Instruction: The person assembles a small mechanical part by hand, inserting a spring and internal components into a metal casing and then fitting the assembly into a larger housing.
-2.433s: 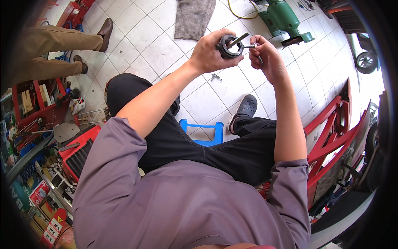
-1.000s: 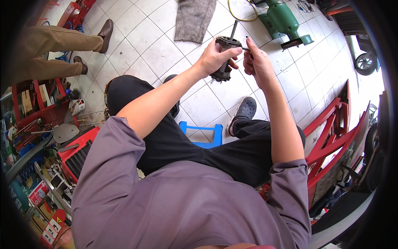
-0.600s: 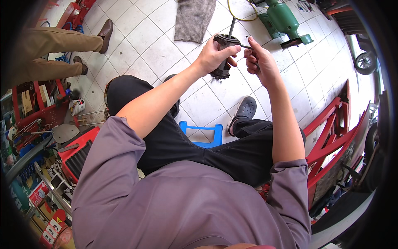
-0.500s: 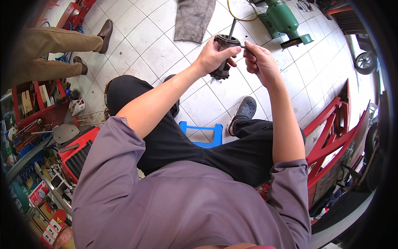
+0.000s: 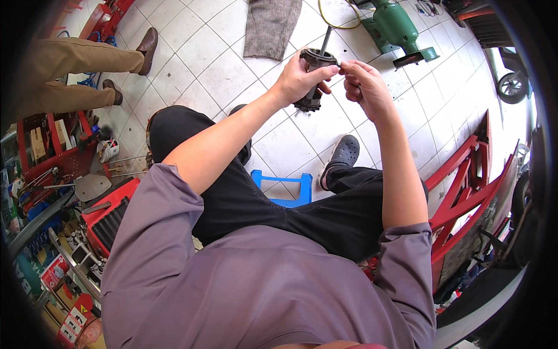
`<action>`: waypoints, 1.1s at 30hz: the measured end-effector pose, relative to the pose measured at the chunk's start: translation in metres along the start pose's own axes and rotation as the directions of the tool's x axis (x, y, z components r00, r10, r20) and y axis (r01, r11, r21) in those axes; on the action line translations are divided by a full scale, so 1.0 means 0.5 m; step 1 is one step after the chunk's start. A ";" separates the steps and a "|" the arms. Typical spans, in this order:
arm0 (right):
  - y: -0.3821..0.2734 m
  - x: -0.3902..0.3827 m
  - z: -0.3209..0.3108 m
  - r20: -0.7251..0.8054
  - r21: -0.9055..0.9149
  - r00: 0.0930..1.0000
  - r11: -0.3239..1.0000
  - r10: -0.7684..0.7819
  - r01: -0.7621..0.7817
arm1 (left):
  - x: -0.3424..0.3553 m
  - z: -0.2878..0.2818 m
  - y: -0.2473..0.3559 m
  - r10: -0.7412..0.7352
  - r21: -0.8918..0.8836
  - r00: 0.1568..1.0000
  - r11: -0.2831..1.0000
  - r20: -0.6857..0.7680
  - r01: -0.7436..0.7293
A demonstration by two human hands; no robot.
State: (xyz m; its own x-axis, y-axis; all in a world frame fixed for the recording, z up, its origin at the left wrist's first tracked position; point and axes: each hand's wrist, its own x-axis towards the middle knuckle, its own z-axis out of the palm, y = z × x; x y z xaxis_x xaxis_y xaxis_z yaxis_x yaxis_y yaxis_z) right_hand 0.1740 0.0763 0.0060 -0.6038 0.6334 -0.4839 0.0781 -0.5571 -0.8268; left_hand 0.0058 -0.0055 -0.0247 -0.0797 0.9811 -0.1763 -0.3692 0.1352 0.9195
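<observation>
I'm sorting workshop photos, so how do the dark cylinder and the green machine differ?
The dark cylinder is held up in the left hand; the green machine rests on the floor. The dark cylinder is blackish, the green machine mostly green. The green machine looks larger than the dark cylinder. Both have rounded bodies.

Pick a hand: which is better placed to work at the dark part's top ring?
Likely the right hand: its fingertips are pinched just right of the dark cylindrical part, while the left hand is occupied gripping it.
</observation>
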 end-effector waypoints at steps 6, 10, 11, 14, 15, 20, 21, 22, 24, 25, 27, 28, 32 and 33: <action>-0.005 -0.002 0.001 -0.011 0.053 0.998 0.996 0.065 -0.064 | 0.003 -0.007 -0.003 -0.007 -0.001 1.000 1.000 0.011 0.007; 0.002 0.002 -0.012 0.012 0.028 0.998 0.998 0.060 -0.061 | 0.003 -0.001 -0.006 0.005 0.034 1.000 0.999 0.011 -0.005; 0.004 0.004 -0.010 0.035 0.029 0.999 0.999 0.035 -0.036 | 0.002 -0.002 -0.006 0.006 0.051 1.000 0.999 0.007 -0.006; -0.001 -0.001 0.002 0.006 -0.001 0.999 0.999 -0.037 0.037 | 0.003 -0.005 -0.004 -0.020 0.018 0.999 1.000 0.025 0.019; -0.004 -0.003 0.004 -0.006 0.001 1.000 1.000 -0.018 0.018 | 0.003 -0.005 -0.002 -0.020 0.015 1.000 1.000 0.022 0.020; -0.012 -0.007 0.009 -0.055 -0.049 0.995 0.995 0.082 -0.085 | 0.002 -0.005 -0.004 0.001 0.002 1.000 1.000 0.010 -0.001; -0.009 -0.005 0.006 -0.048 -0.051 0.996 0.995 0.078 -0.081 | 0.002 -0.004 -0.005 0.001 0.006 1.000 1.000 0.009 -0.001; -0.003 -0.002 0.001 -0.040 -0.053 0.996 0.996 0.075 -0.077 | 0.002 -0.004 -0.006 0.001 0.010 1.000 1.000 0.007 -0.001; 0.003 0.003 -0.009 -0.009 -0.049 0.999 0.997 0.052 -0.052 | 0.000 0.000 -0.005 0.014 0.029 1.000 0.999 0.008 -0.014; 0.005 0.005 -0.013 0.015 -0.042 0.999 0.999 0.033 -0.032 | 0.000 0.003 -0.004 0.028 0.044 1.000 0.999 0.011 -0.028; 0.005 0.006 -0.012 0.033 -0.037 0.999 0.999 -0.001 0.002 | 0.000 0.001 -0.005 0.027 0.044 1.000 0.999 0.012 -0.028; 0.003 0.005 -0.009 0.026 -0.039 1.000 0.999 -0.017 0.018 | 0.003 -0.002 -0.005 0.013 0.029 1.000 0.999 0.012 -0.013; 0.005 0.006 -0.010 0.014 -0.049 0.999 0.998 -0.031 0.031 | 0.003 -0.004 -0.003 0.007 0.049 1.000 0.999 0.005 -0.007; 0.006 0.006 -0.010 0.018 -0.048 0.999 0.998 -0.033 0.034 | 0.003 -0.004 -0.004 0.007 0.052 1.000 0.999 0.002 -0.007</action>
State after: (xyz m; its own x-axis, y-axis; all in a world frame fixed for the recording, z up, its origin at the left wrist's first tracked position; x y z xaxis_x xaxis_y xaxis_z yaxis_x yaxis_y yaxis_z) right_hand 0.1765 0.0794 0.0006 -0.6202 0.6417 -0.4512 0.0954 -0.5093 -0.8553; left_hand 0.0046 -0.0046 -0.0277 -0.0800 0.9823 -0.1692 -0.3204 0.1354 0.9376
